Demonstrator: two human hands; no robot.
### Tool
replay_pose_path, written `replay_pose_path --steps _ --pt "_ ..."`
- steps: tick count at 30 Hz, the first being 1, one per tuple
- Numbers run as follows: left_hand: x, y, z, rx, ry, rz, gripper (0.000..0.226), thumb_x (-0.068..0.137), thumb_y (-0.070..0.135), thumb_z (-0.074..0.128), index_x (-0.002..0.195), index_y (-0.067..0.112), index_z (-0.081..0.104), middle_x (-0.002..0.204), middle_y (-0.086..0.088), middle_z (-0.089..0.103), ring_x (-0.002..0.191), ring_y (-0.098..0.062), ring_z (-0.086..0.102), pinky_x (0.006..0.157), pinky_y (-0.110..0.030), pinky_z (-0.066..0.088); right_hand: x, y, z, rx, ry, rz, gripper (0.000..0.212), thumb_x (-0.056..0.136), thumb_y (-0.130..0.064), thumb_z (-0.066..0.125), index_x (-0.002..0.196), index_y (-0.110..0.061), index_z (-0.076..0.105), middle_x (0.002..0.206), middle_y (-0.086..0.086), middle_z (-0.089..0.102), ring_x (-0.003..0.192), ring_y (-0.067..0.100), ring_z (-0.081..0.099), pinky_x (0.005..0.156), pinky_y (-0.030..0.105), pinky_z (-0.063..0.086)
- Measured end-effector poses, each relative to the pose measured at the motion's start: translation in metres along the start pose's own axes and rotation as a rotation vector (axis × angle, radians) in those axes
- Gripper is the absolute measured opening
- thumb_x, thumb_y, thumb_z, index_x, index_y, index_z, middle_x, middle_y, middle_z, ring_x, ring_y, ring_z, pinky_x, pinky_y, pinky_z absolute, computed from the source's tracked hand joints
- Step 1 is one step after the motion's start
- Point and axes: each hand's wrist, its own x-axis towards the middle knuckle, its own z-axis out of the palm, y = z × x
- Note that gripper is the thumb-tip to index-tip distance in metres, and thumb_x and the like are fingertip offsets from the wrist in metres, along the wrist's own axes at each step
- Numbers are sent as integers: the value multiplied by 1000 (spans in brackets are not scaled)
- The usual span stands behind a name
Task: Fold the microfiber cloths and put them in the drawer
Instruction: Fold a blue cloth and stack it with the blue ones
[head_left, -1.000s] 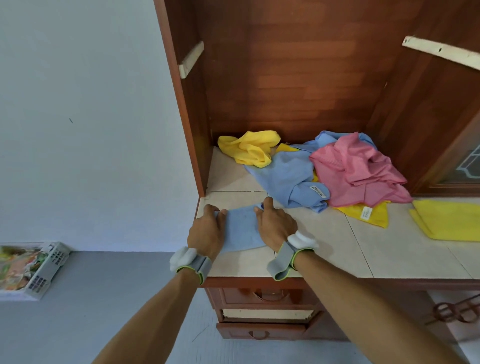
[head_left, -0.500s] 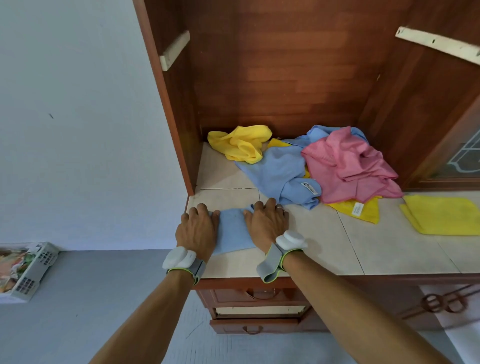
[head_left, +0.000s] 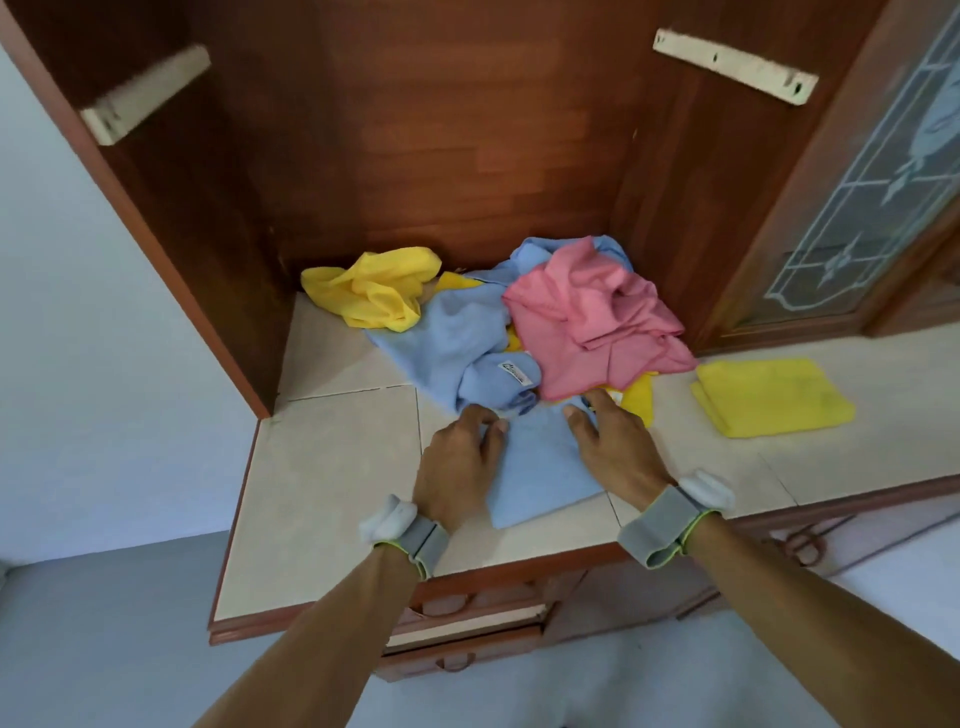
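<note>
Head view: drawer (head_left: 457, 652) ajar at 6 o'clock below hands, nearer the left. Folded blue cloth (head_left: 545, 467) on counter (head_left: 322, 493), long axis 12-to-6. Left hand (head_left: 460, 467) curled at its 10 o'clock corner, grip unclear; right hand (head_left: 615, 452) flat, fingers straight, at 2. Pile (head_left: 587, 312) at 12.

**Covered corners, buried cloths, cropped edges**

The left hand (head_left: 462, 462) lies over the left edge of the folded blue cloth (head_left: 540, 467) with its fingertips curled out of sight, so whether they pinch it cannot be told. The right hand (head_left: 610, 447) covers the cloth's far right corner. A yellow cloth (head_left: 636, 399) shows only as slivers under the pink cloth (head_left: 592, 322) and the crumpled blue cloth (head_left: 457, 348), whose label (head_left: 515, 373) is too small to read (dark print, nothing more). The left white bracket (head_left: 145, 93) is smeared by blur. The drawers (head_left: 467, 652) sit half behind the left forearm (head_left: 337, 634) and the countertop (head_left: 332, 467) lip, and the glass door (head_left: 872, 197) is cut off by the right edge.
</note>
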Motion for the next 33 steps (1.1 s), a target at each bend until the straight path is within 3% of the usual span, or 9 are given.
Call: replay_pose_path --steps 6,9,14,17,22,26,29,33 --pt "40 48 75 -43 -125 72 52 91 52 30 122 22 59 112 -9 68 104 -31 62 84 -40 51 29 70 -48 -98 88 69 30 98 -30 52 118 -8 58 115 20 67 106 40 61 86 42 46" --pt "56 64 107 -7 -243 155 57 91 53 23 126 23 57 117 -7 67 108 -31 60 87 -41 50 43 100 -64 -142 92 86 32 97 -31 53 120 -9 58 115 20 67 107 40 61 89 43 49" --pt "74 80 131 213 -139 233 64 89 54 21 125 16 58 108 -15 69 96 -37 65 70 -41 54 57 130 -74 -260 130 70 28 96 -29 52 114 -8 58 102 21 66 98 41 62 82 46 51" --pt "86 79 130 457 -35 217 57 91 56 34 118 15 61 100 -13 71 84 -35 69 57 -35 51 63 138 -81 -335 164 78 26 95 -26 53 114 -9 58 97 22 64 91 43 62 77 45 50" --pt "99 74 124 564 -24 209 55 93 58 39 120 16 60 101 -10 70 79 -33 69 55 -35 51 64 134 -84 -421 205 67 43 88 -19 58 130 -16 51 106 21 54 90 44 57 77 48 50" --pt "97 70 123 569 9 249 51 95 54 36 121 17 61 103 -9 69 80 -33 68 56 -35 53 57 120 -81 -473 231 -87 47 90 -40 42 135 -25 51 132 15 50 114 40 53 92 47 46" --pt "94 65 117 543 11 269 46 96 46 36 121 18 62 107 -9 69 90 -32 66 63 -36 53 53 121 -66 -507 145 -85 68 88 -64 36 142 -24 46 140 22 47 123 44 47 102 53 39" --pt "85 59 102 545 55 251 33 93 38 42 109 19 64 98 -4 68 76 -30 67 50 -32 47 56 131 -53 -512 82 -30 80 85 -72 26 143 -20 45 140 27 48 125 51 46 103 58 39"
